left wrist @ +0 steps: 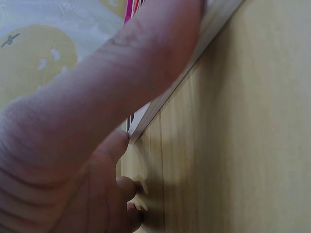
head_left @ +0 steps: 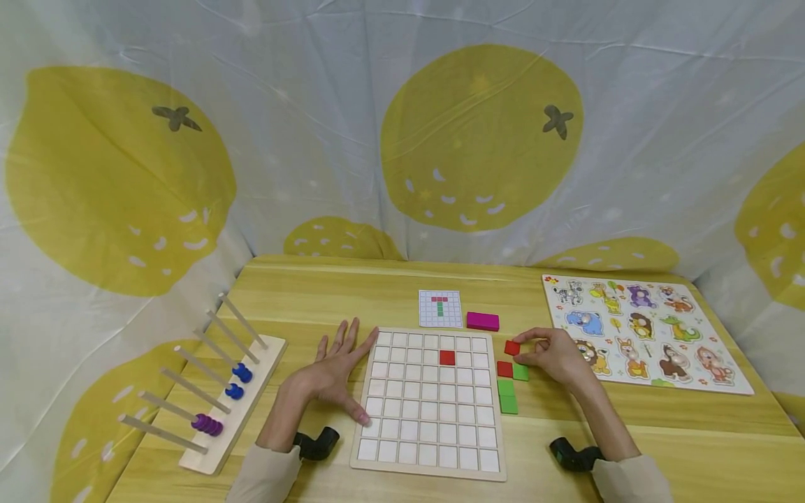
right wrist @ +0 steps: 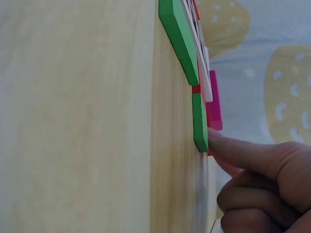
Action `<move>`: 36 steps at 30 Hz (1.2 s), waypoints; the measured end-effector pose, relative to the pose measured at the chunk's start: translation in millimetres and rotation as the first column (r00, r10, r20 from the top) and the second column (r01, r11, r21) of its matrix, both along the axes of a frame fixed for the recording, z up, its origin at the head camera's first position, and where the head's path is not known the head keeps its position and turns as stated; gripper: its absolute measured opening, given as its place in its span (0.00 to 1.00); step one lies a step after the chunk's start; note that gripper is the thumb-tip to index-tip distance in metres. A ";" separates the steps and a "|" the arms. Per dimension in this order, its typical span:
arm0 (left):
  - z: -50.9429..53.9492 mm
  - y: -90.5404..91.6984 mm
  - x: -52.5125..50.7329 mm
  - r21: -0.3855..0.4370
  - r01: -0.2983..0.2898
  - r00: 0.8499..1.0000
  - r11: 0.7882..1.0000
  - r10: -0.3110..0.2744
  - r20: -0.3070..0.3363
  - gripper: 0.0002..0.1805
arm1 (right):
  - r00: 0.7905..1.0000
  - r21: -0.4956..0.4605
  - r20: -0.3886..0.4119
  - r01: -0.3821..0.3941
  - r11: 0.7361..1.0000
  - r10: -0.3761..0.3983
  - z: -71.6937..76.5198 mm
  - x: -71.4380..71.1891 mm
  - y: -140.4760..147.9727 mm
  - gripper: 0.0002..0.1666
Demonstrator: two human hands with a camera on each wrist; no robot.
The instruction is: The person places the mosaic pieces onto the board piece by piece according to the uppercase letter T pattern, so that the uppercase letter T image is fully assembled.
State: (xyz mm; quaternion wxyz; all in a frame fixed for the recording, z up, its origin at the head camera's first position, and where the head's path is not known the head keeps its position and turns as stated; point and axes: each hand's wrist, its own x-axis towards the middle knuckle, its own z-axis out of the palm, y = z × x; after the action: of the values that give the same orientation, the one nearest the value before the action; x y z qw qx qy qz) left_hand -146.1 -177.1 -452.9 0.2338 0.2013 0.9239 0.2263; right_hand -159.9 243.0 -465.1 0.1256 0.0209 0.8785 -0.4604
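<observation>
A wooden grid board (head_left: 430, 433) with white squares lies on the table, one red tile (head_left: 447, 358) set in its upper part. My left hand (head_left: 333, 377) rests along the board's left edge with fingers spread, its thumb and index finger touching the frame. Right of the board, my right hand (head_left: 553, 355) pinches a red square tile (head_left: 512, 347) between thumb and index finger. Just below that tile lie another red tile (head_left: 504, 369) and a green tile (head_left: 520, 372). Two more green tiles (head_left: 508, 404) sit nearer me; green tiles (right wrist: 199, 121) also show beside the right thumb.
Behind the board lie a card (head_left: 440, 320) printed with a red-and-green T and a magenta block (head_left: 483, 321). An animal puzzle board (head_left: 679, 356) is at right. At left stands a pegged bead rack (head_left: 220, 426) with blue and purple beads.
</observation>
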 end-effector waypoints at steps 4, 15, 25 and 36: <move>-0.8 -0.8 0.8 -0.004 0.006 1.000 1.000 -0.006 0.003 0.84 | 0.999 0.007 -0.019 -0.031 0.999 0.031 4.0 0.8 -0.9 0.19; -1.3 -1.9 1.7 0.000 0.004 1.000 1.000 -0.004 -0.004 0.83 | 0.991 -0.046 -0.034 -0.130 0.991 0.128 21.2 -4.4 -65.0 0.15; 1.3 0.9 1.2 -0.001 -0.006 1.000 1.000 0.006 0.005 0.84 | 0.988 -0.051 -0.002 -0.157 0.986 0.157 17.1 -8.5 -117.9 0.12; 2.0 2.8 3.3 -0.013 -0.013 1.000 1.000 0.013 0.009 0.84 | 0.990 -0.035 0.018 -0.141 0.989 0.142 12.7 -10.5 -130.6 0.13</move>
State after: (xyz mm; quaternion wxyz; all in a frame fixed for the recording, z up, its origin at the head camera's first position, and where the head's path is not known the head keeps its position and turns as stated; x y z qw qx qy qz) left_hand -142.8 -174.4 -450.9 0.2380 0.1927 0.9255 0.2228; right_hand -170.4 112.4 -452.4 0.1672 -0.0389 0.8685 -0.4650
